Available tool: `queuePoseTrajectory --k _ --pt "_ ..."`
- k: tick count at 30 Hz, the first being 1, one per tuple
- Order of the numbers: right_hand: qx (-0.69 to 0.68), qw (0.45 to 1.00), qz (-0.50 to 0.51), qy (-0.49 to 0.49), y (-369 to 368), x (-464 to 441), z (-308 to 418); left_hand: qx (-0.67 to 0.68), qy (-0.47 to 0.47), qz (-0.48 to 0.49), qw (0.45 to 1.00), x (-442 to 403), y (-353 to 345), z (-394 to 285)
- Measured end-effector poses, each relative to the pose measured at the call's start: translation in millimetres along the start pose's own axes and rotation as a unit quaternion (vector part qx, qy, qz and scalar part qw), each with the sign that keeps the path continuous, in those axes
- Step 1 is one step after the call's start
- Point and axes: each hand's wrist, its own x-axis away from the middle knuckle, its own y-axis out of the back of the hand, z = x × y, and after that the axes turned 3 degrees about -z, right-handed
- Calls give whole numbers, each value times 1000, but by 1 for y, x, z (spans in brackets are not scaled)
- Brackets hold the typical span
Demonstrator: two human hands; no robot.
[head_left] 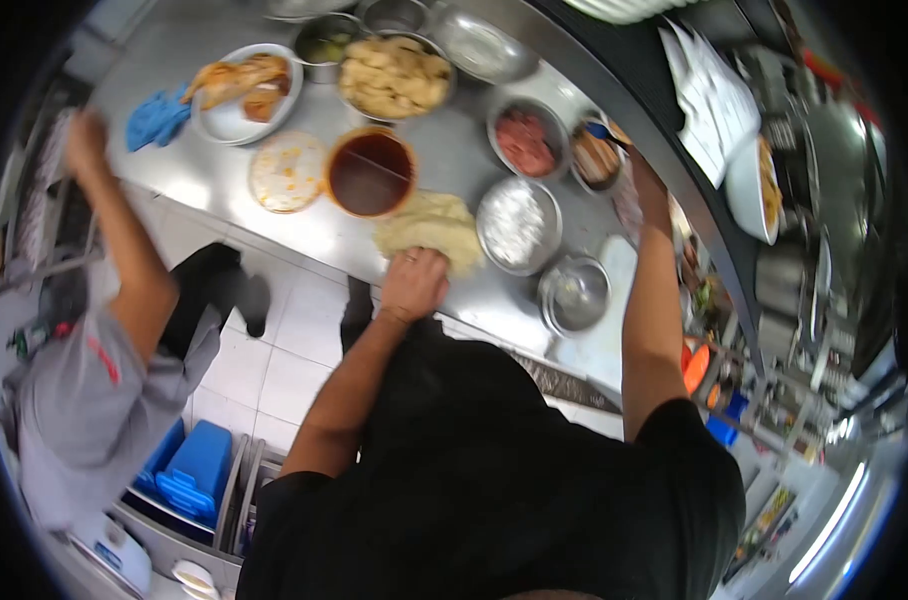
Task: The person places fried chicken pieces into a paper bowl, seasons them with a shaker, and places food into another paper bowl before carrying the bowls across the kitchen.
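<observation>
My left hand point(417, 283) is at the near edge of the steel table, its fingers bent and pressed onto a pale yellow, crumpled, cloth-like piece point(429, 225). Whether that is cloth or dough I cannot tell. Beyond it stands a round container of dark red-brown sauce point(371, 172). My right hand point(642, 172) reaches far forward under the shelf edge, beside a small bowl of brown slices point(596, 158). A blue-handled utensil point(601, 130) lies across that bowl, close to my fingers, which are blurred and partly hidden.
Bowls of white powder point(519, 225), pink meat point(529, 138) and pale yellow pieces point(394, 75) stand on the table. A metal bowl point(574, 295) sits near a white board point(604, 355). A dark shelf point(664, 190) overhangs the right side. At the left, a person in grey point(104, 400) raises an arm.
</observation>
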Motion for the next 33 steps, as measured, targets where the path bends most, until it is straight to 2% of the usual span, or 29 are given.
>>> queuePoseTrajectory --k 2,5,6,7,8,10,12,13,15,20,25,28,33 --pt "-90 986 -77 117 0 0 47 1 8 4 1000 -3 10 -3" --pt "43 959 -163 226 -51 -50 71 -7 4 3 1000 -3 12 -4" --pt "132 975 -106 145 -71 -69 87 -5 5 -5 1000 -2 11 -4" --pt "110 953 -173 222 -83 -76 132 -4 4 -12 1000 -2 9 -2" --pt "72 951 -175 243 -95 -83 177 -1 2 -18 1000 -1 8 -1" --pt "-53 972 -92 209 -110 -94 268 2 1 -17 1000 0 8 -1" --pt "-143 956 -63 250 -128 -94 333 5 0 -17 1000 0 6 0" --pt "-120 970 20 210 -109 -83 369 6 5 -13 1000 1 7 0" --pt "-71 943 -80 315 -174 -104 367 16 9 -4 1000 -1 8 0" --pt "-108 958 -2 266 -188 -93 380 14 10 -6 1000 -1 -2 -1" --pt "-297 941 64 147 -181 -84 354 8 8 -28 1000 0 -5 -1" --pt "-457 883 109 13 -170 -86 317 3 7 -25 1000 1 -6 -3" --pt "-659 713 145 -190 -135 -69 237 4 7 -40 999 0 -5 -1"
